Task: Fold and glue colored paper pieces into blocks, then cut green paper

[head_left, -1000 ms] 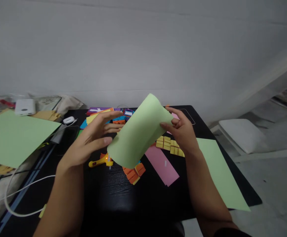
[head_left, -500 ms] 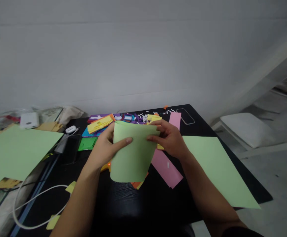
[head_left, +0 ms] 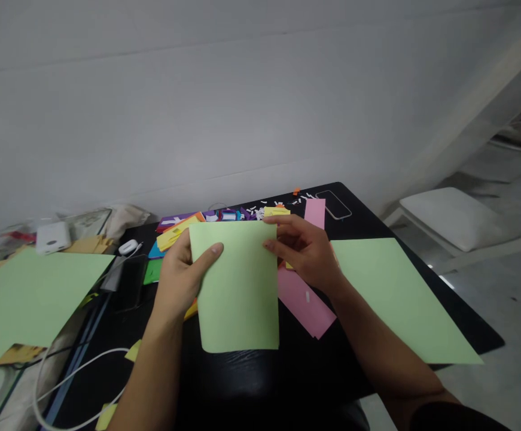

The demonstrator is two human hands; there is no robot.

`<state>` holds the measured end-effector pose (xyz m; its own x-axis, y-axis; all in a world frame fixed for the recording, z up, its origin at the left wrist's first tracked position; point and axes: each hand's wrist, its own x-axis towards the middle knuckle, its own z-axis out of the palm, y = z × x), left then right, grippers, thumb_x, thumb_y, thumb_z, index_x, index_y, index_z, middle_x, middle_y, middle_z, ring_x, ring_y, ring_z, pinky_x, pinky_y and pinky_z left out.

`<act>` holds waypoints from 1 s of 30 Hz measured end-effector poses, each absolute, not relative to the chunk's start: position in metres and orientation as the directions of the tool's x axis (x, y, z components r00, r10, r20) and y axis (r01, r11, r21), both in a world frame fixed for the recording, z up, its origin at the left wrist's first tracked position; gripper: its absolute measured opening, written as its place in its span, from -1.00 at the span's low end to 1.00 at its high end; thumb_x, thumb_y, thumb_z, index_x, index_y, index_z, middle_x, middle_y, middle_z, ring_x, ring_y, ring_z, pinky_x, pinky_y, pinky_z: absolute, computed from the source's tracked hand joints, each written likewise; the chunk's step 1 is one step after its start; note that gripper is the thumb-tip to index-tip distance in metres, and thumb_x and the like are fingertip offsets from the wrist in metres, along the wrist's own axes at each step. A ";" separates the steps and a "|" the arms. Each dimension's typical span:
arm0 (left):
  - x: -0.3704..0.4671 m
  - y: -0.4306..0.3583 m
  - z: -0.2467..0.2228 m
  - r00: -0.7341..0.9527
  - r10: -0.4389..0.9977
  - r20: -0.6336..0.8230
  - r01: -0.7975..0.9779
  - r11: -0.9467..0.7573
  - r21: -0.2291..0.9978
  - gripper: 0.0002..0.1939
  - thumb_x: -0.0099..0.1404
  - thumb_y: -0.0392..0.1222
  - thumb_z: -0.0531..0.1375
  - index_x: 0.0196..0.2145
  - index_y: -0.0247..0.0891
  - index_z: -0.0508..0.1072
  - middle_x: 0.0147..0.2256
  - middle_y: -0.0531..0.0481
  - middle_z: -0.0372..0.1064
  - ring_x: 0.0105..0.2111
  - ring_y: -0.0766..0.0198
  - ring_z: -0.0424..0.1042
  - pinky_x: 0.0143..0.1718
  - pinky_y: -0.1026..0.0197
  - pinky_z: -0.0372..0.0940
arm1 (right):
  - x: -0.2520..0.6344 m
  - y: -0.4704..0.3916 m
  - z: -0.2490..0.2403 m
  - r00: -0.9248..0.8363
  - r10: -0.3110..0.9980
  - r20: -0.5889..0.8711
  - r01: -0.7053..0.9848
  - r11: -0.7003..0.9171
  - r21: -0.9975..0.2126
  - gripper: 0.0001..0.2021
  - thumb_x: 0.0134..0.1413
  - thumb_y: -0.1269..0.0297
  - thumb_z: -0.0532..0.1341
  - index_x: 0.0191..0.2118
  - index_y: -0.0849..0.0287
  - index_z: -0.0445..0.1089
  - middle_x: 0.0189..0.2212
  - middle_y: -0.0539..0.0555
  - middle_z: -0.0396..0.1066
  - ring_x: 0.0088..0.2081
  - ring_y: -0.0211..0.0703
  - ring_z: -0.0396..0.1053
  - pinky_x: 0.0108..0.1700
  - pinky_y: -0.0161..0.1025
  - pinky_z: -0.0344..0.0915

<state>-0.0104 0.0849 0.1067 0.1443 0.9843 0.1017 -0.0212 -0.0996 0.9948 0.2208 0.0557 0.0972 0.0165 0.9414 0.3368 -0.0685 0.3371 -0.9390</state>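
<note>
A light green paper sheet point(head_left: 240, 293), doubled over, is held upright above the black table. My left hand point(head_left: 183, 272) grips its left edge, thumb across the front and fingers hidden behind. At the upper right edge, my right hand point(head_left: 302, 248) pinches the paper between thumb and fingers. Under and behind the right hand lie pink paper strips point(head_left: 307, 302). Behind the held paper sit yellow and orange paper pieces point(head_left: 177, 232) and small white and purple scraps point(head_left: 253, 212).
Another green sheet point(head_left: 404, 293) lies on the right of the table point(head_left: 237, 383). More green paper point(head_left: 31, 293), a white cable point(head_left: 74, 359) and a white device point(head_left: 52, 237) are at left. A phone-shaped object point(head_left: 334, 205) rests at the back right. Beyond stands a white stool point(head_left: 442, 215).
The curved green paper now looks flatter, its sides closer together and its front facing me more squarely. Both hands keep their hold, the left slightly farther left. The view has shifted a little.
</note>
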 end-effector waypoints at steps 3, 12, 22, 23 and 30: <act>-0.011 0.085 0.108 0.171 0.979 0.113 -0.010 -0.113 0.994 -0.67 0.28 -0.06 0.41 -0.05 -0.21 0.53 -0.22 -0.07 0.64 -0.40 0.20 0.59 -0.44 0.25 0.48 | 0.221 0.055 0.098 0.051 0.940 0.336 -0.055 0.339 -0.939 -0.65 0.12 0.19 0.45 0.04 0.02 0.53 -0.42 -0.08 0.47 -0.44 -0.29 0.40 -0.43 -0.29 0.44; -0.012 0.084 0.106 0.167 0.979 0.118 0.010 -0.122 0.992 -0.65 0.28 -0.06 0.40 -0.04 -0.22 0.53 -0.22 -0.08 0.65 -0.36 0.13 0.62 -0.44 0.22 0.50 | 0.220 0.054 0.099 0.134 0.939 0.316 -0.064 0.327 -0.943 -0.63 0.07 0.09 0.48 -0.02 0.06 0.55 -0.39 -0.03 0.56 -0.42 -0.25 0.47 -0.41 -0.28 0.52; -0.013 0.083 0.101 0.095 0.985 0.146 0.056 -0.151 0.987 -0.60 0.23 -0.08 0.43 -0.01 -0.20 0.52 -0.20 -0.07 0.64 -0.34 0.15 0.61 -0.39 0.21 0.52 | 0.219 0.050 0.103 0.174 0.938 0.299 -0.017 0.306 -0.952 -0.68 0.08 0.12 0.48 -0.04 0.05 0.60 -0.38 -0.02 0.59 -0.42 -0.23 0.51 -0.36 -0.23 0.59; -0.013 0.083 0.100 0.090 0.985 0.149 0.059 -0.155 0.986 -0.59 0.23 -0.08 0.44 0.00 -0.19 0.52 -0.20 -0.07 0.64 -0.35 0.15 0.61 -0.39 0.21 0.52 | 0.219 0.050 0.104 0.170 0.941 0.294 -0.021 0.301 -0.953 -0.69 0.08 0.13 0.47 -0.05 0.05 0.61 -0.38 -0.01 0.60 -0.41 -0.21 0.53 -0.34 -0.21 0.60; -0.012 0.081 0.101 0.074 0.982 0.175 0.081 -0.181 0.980 -0.63 0.24 -0.10 0.44 -0.03 -0.18 0.53 -0.21 -0.05 0.64 -0.34 0.16 0.61 -0.39 0.22 0.52 | 0.219 0.050 0.104 0.191 0.936 0.296 -0.042 0.309 -0.950 -0.75 0.07 0.21 0.48 -0.09 0.03 0.64 -0.38 -0.02 0.63 -0.38 -0.18 0.58 -0.29 -0.17 0.64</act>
<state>-0.0119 0.0813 0.1008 0.0743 0.9817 0.1754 0.0811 -0.1813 0.9801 0.2190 0.0500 0.1042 0.1906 0.9361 0.2955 -0.0421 0.3086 -0.9503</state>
